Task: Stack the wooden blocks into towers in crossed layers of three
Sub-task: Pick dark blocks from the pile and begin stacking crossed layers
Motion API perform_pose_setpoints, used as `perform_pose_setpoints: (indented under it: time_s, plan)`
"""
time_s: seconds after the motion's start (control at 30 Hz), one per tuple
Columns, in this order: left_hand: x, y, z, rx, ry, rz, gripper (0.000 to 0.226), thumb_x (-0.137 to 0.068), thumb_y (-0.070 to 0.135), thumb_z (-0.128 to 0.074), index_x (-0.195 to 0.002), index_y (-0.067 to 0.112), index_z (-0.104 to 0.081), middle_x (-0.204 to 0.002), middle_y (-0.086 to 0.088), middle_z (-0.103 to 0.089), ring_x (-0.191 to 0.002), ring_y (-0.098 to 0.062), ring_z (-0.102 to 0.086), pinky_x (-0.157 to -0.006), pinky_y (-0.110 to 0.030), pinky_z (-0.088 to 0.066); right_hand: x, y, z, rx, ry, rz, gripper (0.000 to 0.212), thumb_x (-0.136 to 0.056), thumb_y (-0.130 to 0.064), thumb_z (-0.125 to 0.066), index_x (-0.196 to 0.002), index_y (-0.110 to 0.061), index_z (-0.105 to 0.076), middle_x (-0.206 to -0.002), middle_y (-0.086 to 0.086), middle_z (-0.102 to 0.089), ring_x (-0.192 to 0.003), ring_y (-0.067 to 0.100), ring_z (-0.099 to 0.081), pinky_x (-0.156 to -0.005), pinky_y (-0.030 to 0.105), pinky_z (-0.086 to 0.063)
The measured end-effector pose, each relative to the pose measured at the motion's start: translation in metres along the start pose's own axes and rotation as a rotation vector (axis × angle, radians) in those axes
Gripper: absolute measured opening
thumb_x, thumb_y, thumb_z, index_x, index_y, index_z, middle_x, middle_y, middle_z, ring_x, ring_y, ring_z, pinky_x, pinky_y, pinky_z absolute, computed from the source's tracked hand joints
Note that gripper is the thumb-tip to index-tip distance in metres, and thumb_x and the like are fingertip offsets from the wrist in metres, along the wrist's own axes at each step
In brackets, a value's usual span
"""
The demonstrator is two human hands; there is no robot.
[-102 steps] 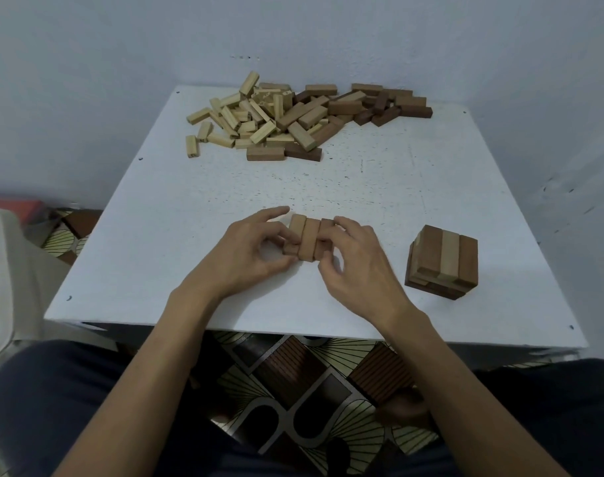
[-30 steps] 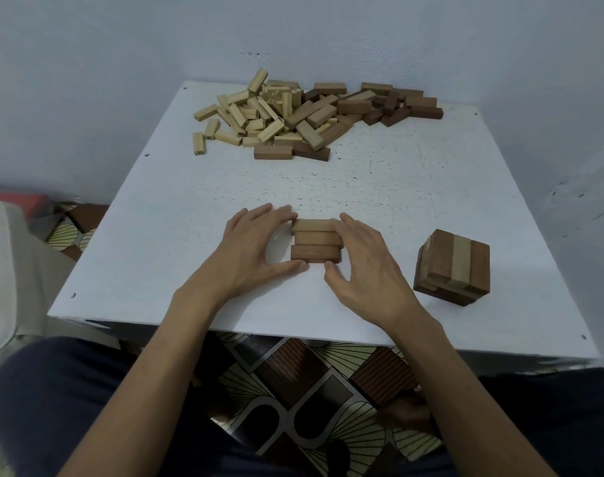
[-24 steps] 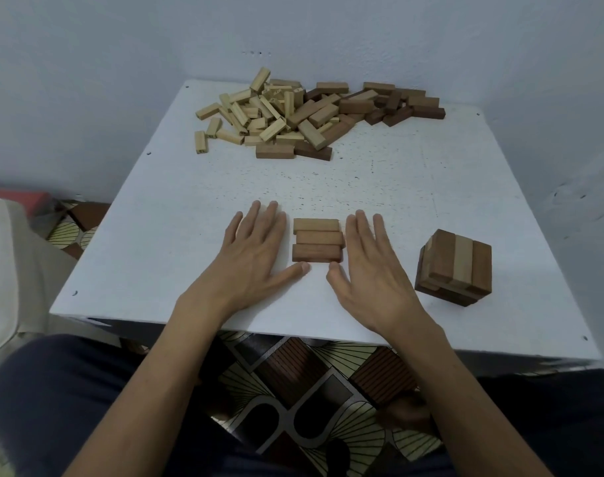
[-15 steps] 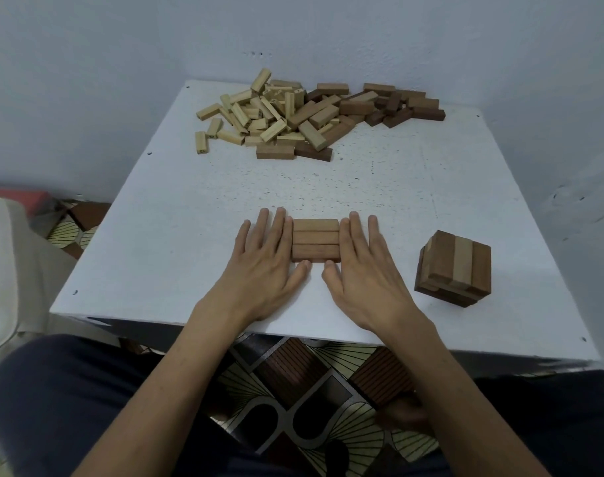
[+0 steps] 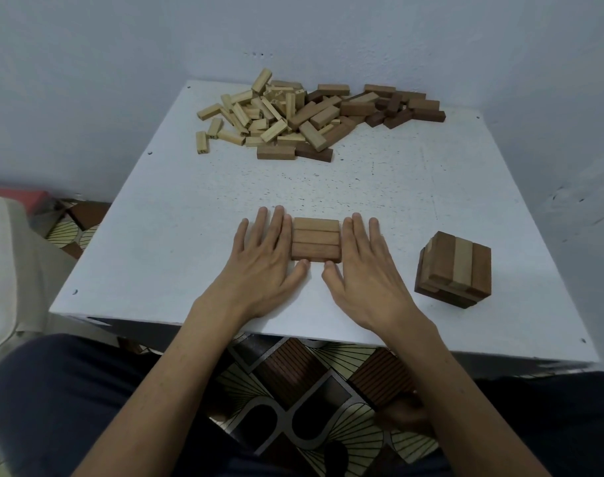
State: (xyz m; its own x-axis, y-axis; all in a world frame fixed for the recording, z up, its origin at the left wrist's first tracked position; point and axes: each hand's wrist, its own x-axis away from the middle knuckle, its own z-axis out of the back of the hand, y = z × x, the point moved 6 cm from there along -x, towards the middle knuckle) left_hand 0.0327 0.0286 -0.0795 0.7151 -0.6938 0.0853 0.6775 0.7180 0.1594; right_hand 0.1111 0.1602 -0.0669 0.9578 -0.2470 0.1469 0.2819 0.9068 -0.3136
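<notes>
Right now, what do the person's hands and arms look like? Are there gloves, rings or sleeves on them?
The left hand and right hand are bare: no gloves, rings, watch or bracelet show. The left forearm and right forearm are bare too, with no sleeve anywhere in the picture. The only clothing in view is the dark blue trousers on the lap.

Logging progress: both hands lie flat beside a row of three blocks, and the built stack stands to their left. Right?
No: the head view shows the built stack to their right. The left hand and right hand do lie flat beside the row of three blocks.
</notes>
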Motion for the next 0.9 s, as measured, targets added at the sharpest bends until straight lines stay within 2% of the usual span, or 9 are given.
perform_pose_setpoints:
  time_s: [0.13,0.27,0.37,0.47,0.6,0.77,0.9]
  plan:
    - [-0.003,-0.013,0.011,0.164,-0.014,-0.060,0.103,-0.076,0.075,-0.012,-0.157,0.015,0.010,-0.165,-0.001,0.013,-0.151,-0.017,0.017,-0.121,-0.037,0.011,-0.001,-0.001,0.012,-0.187,-0.008,0.048,0.082,-0.101,-0.034,-0.043,-0.156,-0.015,0.014,-0.165,0.000,0.014,-0.150,0.017,0.019,-0.123,0.032,0.004]
    - [-0.008,-0.018,0.026,0.364,0.060,-0.182,0.103,-0.075,0.072,-0.039,-0.159,0.022,-0.005,-0.165,0.002,-0.014,-0.152,-0.013,-0.005,-0.119,-0.027,0.003,-0.004,-0.005,0.018,-0.273,-0.048,0.103,0.083,-0.099,-0.025,-0.049,-0.157,-0.022,0.010,-0.166,-0.004,0.004,-0.151,0.012,0.012,-0.118,0.028,-0.002]
    - [-0.014,-0.020,0.028,0.446,0.100,-0.216,0.100,-0.075,0.065,-0.050,-0.158,0.023,-0.012,-0.156,0.007,-0.037,-0.148,-0.013,-0.024,-0.123,-0.037,-0.006,-0.007,-0.006,0.017,-0.297,-0.071,0.092,0.082,-0.098,-0.023,-0.050,-0.158,-0.023,0.007,-0.166,-0.003,-0.001,-0.152,0.011,0.009,-0.119,0.029,-0.005]
    - [-0.018,-0.021,0.027,0.461,0.106,-0.233,0.101,-0.075,0.061,-0.055,-0.158,0.021,-0.014,-0.144,0.008,-0.050,-0.136,-0.007,-0.038,-0.120,-0.048,-0.016,-0.007,-0.006,0.016,-0.290,-0.072,0.083,0.080,-0.098,-0.023,-0.049,-0.158,-0.022,0.003,-0.166,-0.001,-0.005,-0.152,0.012,0.005,-0.120,0.030,-0.007]
    - [-0.021,-0.023,0.028,0.488,0.099,-0.221,0.106,-0.072,0.060,-0.057,-0.158,0.019,-0.011,-0.139,0.008,-0.053,-0.121,0.007,-0.035,-0.118,-0.045,-0.020,-0.007,-0.008,0.018,-0.280,-0.061,0.092,0.080,-0.098,-0.024,-0.051,-0.159,-0.020,0.000,-0.165,0.001,-0.010,-0.152,0.014,0.001,-0.121,0.033,-0.009]
    - [-0.017,-0.021,0.038,0.489,0.110,-0.229,0.110,-0.071,0.061,-0.057,-0.159,0.023,-0.004,-0.138,0.011,-0.053,-0.125,-0.010,-0.038,-0.112,-0.029,-0.021,0.000,-0.015,0.032,-0.232,-0.044,0.128,0.081,-0.098,-0.025,-0.051,-0.158,-0.020,0.002,-0.163,0.004,-0.012,-0.151,0.013,0.000,-0.119,0.032,-0.012]
    - [-0.011,-0.013,0.057,0.488,0.160,-0.261,0.109,-0.071,0.059,-0.059,-0.159,0.026,-0.003,-0.137,0.015,-0.050,-0.123,-0.009,-0.038,-0.110,-0.029,-0.022,0.009,-0.017,0.051,-0.221,-0.012,0.162,0.082,-0.097,-0.027,-0.051,-0.158,-0.021,0.004,-0.163,0.000,-0.012,-0.151,0.010,0.003,-0.120,0.033,-0.012]
